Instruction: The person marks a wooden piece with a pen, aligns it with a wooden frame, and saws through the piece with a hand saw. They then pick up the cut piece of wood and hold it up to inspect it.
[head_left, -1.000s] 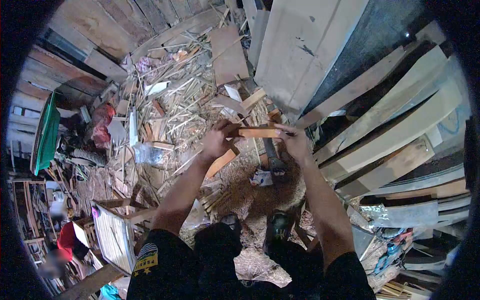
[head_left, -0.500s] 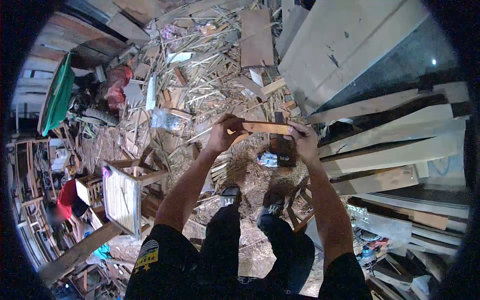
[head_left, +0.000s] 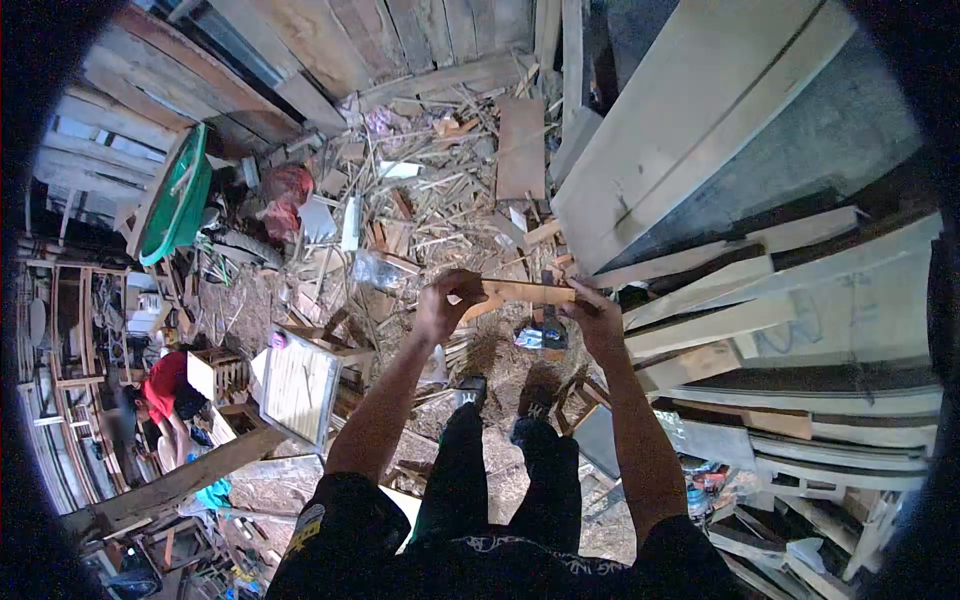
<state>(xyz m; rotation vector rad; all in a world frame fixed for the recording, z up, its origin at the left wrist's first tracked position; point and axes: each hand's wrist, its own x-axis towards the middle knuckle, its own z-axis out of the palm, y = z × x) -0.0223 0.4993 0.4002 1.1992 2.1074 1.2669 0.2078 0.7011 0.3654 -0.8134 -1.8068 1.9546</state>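
A short, flat strip of wood (head_left: 530, 291) is held level in front of me at about waist height, one end in each hand. My left hand (head_left: 448, 303) pinches its left end between thumb and fingers. At the opposite end, the fingers of my right hand (head_left: 597, 315) are closed on the wood. A second light-coloured wooden edge (head_left: 482, 309) slants down beside the left hand and overlaps the strip in this view. Below the hands, a blue-and-white packet (head_left: 541, 338) lies on the ground near my shoes.
Wood scraps (head_left: 450, 190) cover the floor ahead. Long boards (head_left: 710, 320) lean at my right, beside a large panel (head_left: 690, 130). On the left are a green wheelbarrow-like tub (head_left: 180, 200), a wooden frame (head_left: 300, 390), a beam (head_left: 180, 485) and a person in red (head_left: 165, 390) bending down.
The view has tilted up, showing more of the plank wall ahead, and surroundings have shifted. Both hands still hold the strip. The person in red is bent lower with arms reaching down.
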